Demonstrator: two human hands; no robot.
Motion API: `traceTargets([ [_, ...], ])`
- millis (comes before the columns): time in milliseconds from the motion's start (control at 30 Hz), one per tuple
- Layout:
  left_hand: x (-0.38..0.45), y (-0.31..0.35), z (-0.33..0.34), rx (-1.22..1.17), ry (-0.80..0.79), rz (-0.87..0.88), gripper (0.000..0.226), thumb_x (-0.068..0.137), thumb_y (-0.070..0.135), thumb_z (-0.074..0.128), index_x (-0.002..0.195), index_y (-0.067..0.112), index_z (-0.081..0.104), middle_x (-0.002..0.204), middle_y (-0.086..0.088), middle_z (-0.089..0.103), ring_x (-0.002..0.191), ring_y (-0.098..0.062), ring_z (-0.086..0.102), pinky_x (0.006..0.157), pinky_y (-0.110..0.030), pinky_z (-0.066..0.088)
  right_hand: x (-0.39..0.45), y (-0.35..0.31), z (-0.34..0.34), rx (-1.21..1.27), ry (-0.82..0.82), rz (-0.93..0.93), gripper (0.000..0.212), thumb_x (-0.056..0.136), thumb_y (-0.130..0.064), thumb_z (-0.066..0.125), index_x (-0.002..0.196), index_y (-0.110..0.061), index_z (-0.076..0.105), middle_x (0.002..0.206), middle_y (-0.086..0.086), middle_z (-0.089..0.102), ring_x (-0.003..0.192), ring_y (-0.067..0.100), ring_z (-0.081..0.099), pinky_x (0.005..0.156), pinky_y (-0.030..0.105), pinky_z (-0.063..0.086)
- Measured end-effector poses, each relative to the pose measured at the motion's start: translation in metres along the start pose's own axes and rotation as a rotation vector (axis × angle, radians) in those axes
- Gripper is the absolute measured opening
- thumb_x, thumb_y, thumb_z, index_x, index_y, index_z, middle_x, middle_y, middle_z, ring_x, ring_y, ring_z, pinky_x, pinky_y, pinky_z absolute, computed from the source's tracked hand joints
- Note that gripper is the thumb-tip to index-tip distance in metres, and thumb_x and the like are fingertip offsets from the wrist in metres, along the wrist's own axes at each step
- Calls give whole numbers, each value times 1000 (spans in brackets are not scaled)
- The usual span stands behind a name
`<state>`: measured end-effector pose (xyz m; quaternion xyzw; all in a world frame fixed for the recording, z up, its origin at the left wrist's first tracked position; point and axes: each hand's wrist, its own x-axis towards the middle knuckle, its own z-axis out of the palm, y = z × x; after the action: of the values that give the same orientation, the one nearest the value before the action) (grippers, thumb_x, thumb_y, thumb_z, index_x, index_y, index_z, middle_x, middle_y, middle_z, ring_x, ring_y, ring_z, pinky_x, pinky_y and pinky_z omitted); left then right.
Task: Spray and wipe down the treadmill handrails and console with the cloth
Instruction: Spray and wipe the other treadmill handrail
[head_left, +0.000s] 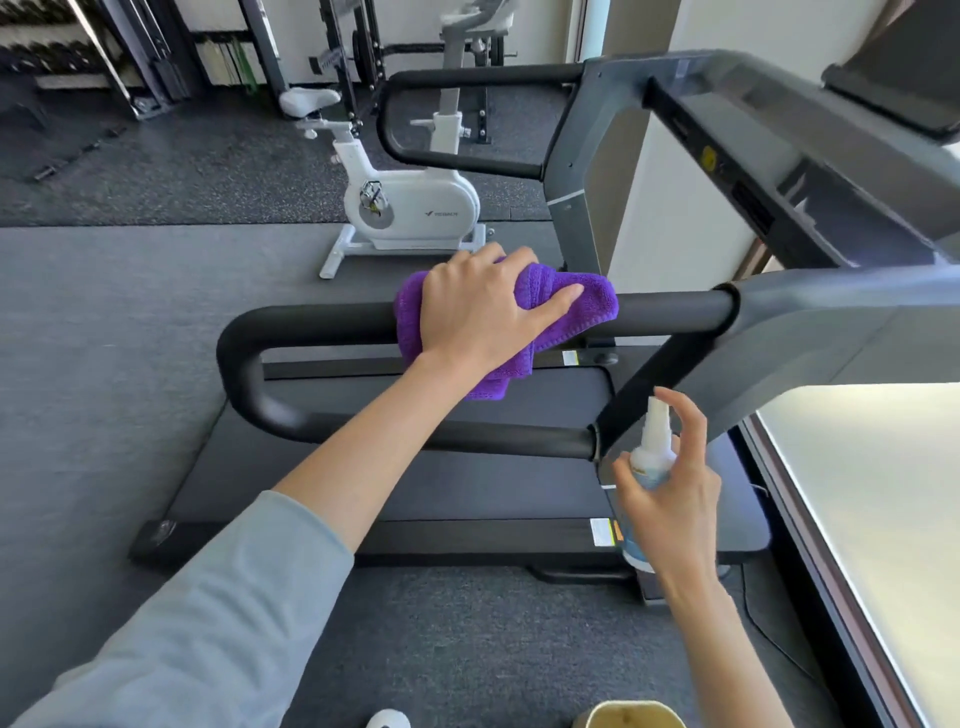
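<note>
The left hand (483, 306) gripped the cloth (566, 306) around the near rail (665, 312); the right hand (670, 499) held the bottle (652, 457). Far rail (467, 78) and console (810, 156) seemingly remained.

One fluffy purple cloth (563, 306), one small white spray bottle (652, 457), two black looped treadmill handrails (670, 309), one white exercise bike (410, 202) and two bare hands (483, 306) are seen.

Bright daylight pours in from the right, blowing out the window ledge (883, 519) to white glare. The wide lens bends the edges, shadows stay soft, and the far dumbbell rack (47, 47) smears with blur.
</note>
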<state>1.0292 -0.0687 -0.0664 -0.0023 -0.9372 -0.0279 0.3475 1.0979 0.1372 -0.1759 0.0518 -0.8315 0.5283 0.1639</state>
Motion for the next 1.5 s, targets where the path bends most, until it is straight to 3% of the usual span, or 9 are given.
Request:
traceTargets([
  [133,15,44,14,-33,-30,34,62,81,81,36,96,29,66,86,4,65,78,-25,63,58,-29,30,0,14,-22,-16,59,16,74,79,4,65,126,-46,39,91,8,61,68,11,55,58,4,39],
  [300,28,96,22,-43,-117,125,69,77,85,37,111,30,63,95,1,65,83,-26,64,59,-30,32,6,11,-29,7,87,53,70,79,2,62,128,-43,39,83,-5,54,59,11,52,54,11,40],
  [500,9,45,7,-55,-172,193,74,69,78,59,126,31,54,112,-1,58,93,-28,61,72,-35,43,3,-3,-21,-18,68,37,70,77,1,62,127,-42,40,60,-3,48,59,19,47,54,14,38],
  [700,-26,-50,-18,4,-84,101,73,63,76,66,120,31,60,109,0,60,92,-31,61,73,-41,49,-3,-6,-13,-22,30,0,68,79,3,63,131,-36,42,78,-6,52,56,13,45,58,25,40],
  [800,-26,-58,-23,7,-73,95,73,62,80,61,115,31,62,105,2,61,89,-30,61,69,-39,48,-3,-4,-12,-21,46,-5,68,79,2,63,130,-38,43,66,-8,48,55,18,45,54,24,42],
  [967,4,-7,-10,-64,-173,150,77,59,91,47,112,36,61,99,8,65,89,-26,65,67,-34,42,-4,3,-17,-25,62,-3,70,78,4,65,128,-39,43,65,-11,47,58,19,46,54,16,39],
  [1133,43,75,17,-131,-308,281,80,61,90,51,115,32,57,98,4,66,90,-26,64,75,-35,41,-4,11,-28,-33,62,23,68,78,4,65,129,-36,43,64,-18,52,54,14,43,52,11,35],
  [1200,49,85,20,-163,-346,289,77,62,85,57,117,31,56,99,2,67,92,-28,64,78,-36,42,-6,12,-32,-23,76,41,68,79,4,64,127,-39,43,57,-12,46,52,14,40,50,13,34],
  [1500,-5,40,4,-154,-43,245,66,66,44,81,126,28,60,111,-5,60,90,-28,60,72,-39,49,-9,7,-26,-47,60,67,68,79,4,65,129,-38,43,55,-9,38,50,14,38,49,15,33],
])
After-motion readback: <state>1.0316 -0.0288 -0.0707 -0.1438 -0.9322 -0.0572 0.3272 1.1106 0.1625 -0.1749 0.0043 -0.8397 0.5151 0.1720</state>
